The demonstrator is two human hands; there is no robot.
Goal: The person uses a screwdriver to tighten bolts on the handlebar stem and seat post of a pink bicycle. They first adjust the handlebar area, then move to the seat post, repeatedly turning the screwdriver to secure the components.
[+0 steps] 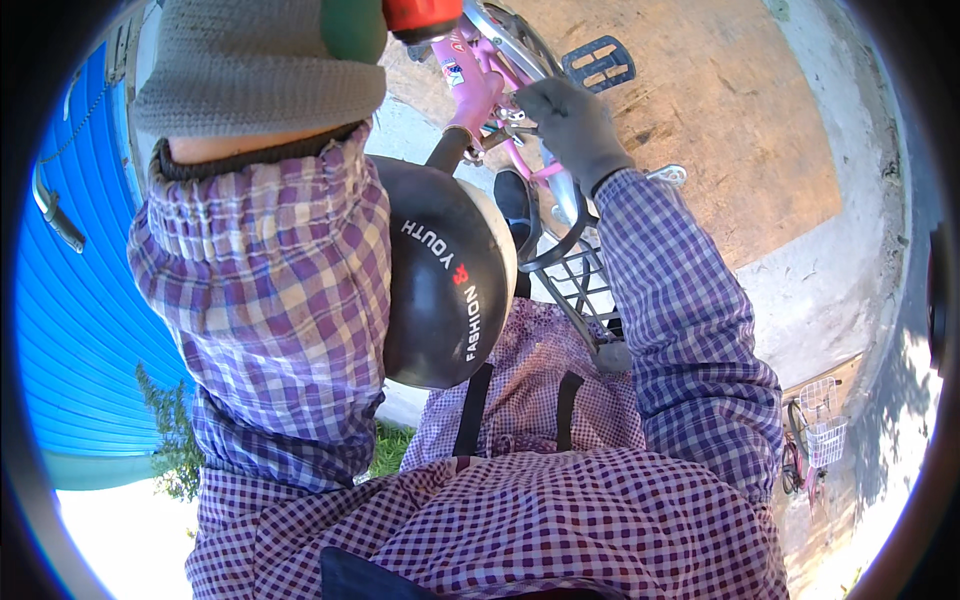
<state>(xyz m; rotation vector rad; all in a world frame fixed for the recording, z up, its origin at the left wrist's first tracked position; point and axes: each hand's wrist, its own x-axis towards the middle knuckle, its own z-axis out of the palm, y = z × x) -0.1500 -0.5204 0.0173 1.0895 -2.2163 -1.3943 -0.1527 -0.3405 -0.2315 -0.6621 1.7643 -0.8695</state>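
Observation:
A pink bicycle frame (pixel 470 85) stands in front of me. Its black saddle (pixel 432 275), pale along one side, sits on a post just left of my legs. My right hand (pixel 575 125), in a grey glove, is at the frame close to the seat-post clamp (pixel 470 143). Its fingers are curled there, and what they pinch is hidden. My left hand (pixel 260 70), in a grey knitted glove, is raised at the upper left, its fingers cut off or covered. Beside it are a green surface (pixel 352 28) and a red-orange object with a black edge (pixel 422 18), kind unclear.
A black pedal (pixel 598 64) sticks out over a brown board (pixel 730 120). The black rear rack (pixel 575 280) is near my right forearm. Blue sheeting (pixel 80 350) and a handlebar grip (pixel 65 228) are at left. Another bicycle's white basket (pixel 825 435) shows lower right.

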